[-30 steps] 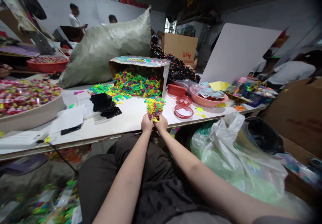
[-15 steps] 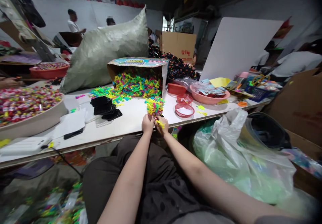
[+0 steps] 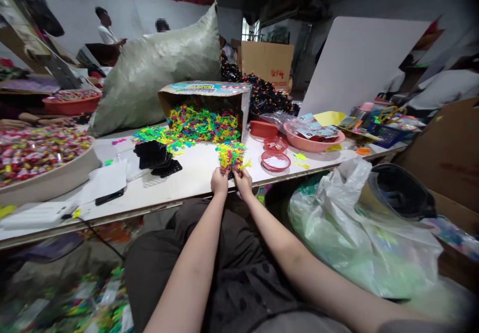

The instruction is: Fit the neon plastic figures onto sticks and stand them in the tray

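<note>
My left hand (image 3: 219,180) is closed at the table's front edge, its fingertips pinching the near side of a small black grid plate (image 3: 230,175). Beside it, my right hand (image 3: 242,182) is also closed, and a small yellow plastic piece (image 3: 247,164) sticks up from its fingertips. Just beyond both hands stands a dense cluster of small coloured plastic pieces (image 3: 230,153), yellow, pink and green; the fingers hide its near base. An open carton (image 3: 205,89) on its side spills loose pieces of the same kind (image 3: 202,123) behind the cluster.
Black grid plates (image 3: 151,156) lie stacked on the left, near a wide tub (image 3: 75,173) of wrapped items. Two red baskets (image 3: 276,168) and a pink basin (image 3: 314,143) stand on the right. A large sack (image 3: 160,69) leans behind. Plastic bags (image 3: 355,223) fill the lower right.
My right hand has turned upright, raising a yellow piece from in front of the palm to beside the cluster. The left hand stays almost in place. The view has shifted slightly.
</note>
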Demonstrator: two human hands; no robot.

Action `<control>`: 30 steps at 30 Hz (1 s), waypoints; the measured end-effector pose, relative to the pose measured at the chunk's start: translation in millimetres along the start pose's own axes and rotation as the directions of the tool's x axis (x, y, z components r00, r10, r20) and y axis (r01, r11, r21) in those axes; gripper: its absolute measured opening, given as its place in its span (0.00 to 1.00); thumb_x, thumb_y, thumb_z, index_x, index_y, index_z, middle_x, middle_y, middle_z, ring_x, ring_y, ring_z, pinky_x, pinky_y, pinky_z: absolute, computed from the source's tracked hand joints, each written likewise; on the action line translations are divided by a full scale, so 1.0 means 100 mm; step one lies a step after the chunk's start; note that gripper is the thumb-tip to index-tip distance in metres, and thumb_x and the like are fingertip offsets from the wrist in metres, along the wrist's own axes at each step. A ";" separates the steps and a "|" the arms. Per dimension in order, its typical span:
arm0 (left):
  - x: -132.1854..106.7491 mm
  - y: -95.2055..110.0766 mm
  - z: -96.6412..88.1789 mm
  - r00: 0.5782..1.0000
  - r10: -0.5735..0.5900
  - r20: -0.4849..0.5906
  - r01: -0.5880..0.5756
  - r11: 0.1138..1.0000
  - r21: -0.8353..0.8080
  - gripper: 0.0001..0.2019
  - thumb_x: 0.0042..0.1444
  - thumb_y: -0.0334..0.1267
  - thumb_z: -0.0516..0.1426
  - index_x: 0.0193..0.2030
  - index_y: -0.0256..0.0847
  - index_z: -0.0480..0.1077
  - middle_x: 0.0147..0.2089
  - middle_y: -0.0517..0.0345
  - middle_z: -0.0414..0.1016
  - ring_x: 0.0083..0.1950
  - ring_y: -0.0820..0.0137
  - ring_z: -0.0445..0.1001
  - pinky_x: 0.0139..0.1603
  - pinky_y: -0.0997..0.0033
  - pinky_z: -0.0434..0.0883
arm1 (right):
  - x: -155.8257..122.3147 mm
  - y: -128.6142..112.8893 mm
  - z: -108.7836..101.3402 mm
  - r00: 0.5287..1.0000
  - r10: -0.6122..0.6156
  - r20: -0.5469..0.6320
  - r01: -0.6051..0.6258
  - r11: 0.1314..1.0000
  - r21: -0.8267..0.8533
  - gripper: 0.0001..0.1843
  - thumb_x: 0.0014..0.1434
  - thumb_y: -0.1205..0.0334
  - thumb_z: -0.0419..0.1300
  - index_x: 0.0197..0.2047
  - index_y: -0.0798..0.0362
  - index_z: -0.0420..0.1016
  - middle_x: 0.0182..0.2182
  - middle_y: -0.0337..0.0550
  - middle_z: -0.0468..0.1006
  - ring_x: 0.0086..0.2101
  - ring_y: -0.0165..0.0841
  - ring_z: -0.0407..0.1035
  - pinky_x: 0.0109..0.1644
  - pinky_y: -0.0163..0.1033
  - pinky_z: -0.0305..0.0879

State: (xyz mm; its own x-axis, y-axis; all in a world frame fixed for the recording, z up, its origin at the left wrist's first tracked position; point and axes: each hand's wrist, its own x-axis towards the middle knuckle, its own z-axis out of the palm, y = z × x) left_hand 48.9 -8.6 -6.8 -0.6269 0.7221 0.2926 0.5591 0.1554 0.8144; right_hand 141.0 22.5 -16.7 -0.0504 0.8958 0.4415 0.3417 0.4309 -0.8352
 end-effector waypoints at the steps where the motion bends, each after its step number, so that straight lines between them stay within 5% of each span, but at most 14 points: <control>1: 0.00 -0.01 0.00 1.000 -0.002 -0.007 0.002 1.000 0.003 0.07 0.52 0.40 0.53 0.35 0.41 0.63 0.37 0.57 0.71 0.37 0.71 0.70 0.35 0.75 0.64 | 0.00 0.00 0.01 1.000 -0.005 -0.006 0.005 1.000 -0.015 0.12 0.52 0.53 0.52 0.29 0.53 0.68 0.26 0.40 0.73 0.27 0.31 0.66 0.34 0.34 0.61; 12: -0.04 0.00 -0.04 0.999 -0.013 -0.031 0.014 0.999 0.044 0.06 0.53 0.39 0.52 0.36 0.41 0.65 0.39 0.55 0.72 0.40 0.69 0.70 0.37 0.73 0.64 | -0.02 -0.01 0.15 0.997 -0.074 -0.034 0.061 0.956 -0.285 0.16 0.53 0.50 0.53 0.28 0.54 0.71 0.29 0.44 0.73 0.33 0.34 0.66 0.39 0.36 0.57; 20: -0.02 -0.01 -0.06 1.000 -0.028 -0.013 0.028 1.000 0.006 0.06 0.52 0.39 0.53 0.35 0.41 0.66 0.39 0.54 0.73 0.39 0.69 0.71 0.35 0.74 0.64 | -0.06 -0.06 0.14 0.996 -0.077 -0.043 0.063 0.960 -0.273 0.11 0.53 0.56 0.55 0.31 0.57 0.71 0.32 0.48 0.74 0.36 0.36 0.66 0.44 0.37 0.56; 30: 0.08 -0.06 -0.10 0.994 -0.078 0.075 0.086 0.990 -0.111 0.07 0.48 0.39 0.56 0.33 0.39 0.68 0.35 0.55 0.76 0.37 0.70 0.73 0.35 0.75 0.66 | 0.00 -0.10 0.18 0.989 0.081 -0.123 -0.100 0.982 -0.158 0.13 0.47 0.52 0.56 0.22 0.53 0.69 0.23 0.41 0.74 0.26 0.32 0.66 0.32 0.34 0.58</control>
State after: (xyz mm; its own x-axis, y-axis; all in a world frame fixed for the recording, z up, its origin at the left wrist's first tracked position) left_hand 35.1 -10.7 -4.7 -0.6266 0.7560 0.1896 0.4392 0.1416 0.8871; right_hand 121.2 20.0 -14.4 0.0932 0.9075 0.4095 0.4889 0.3166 -0.8129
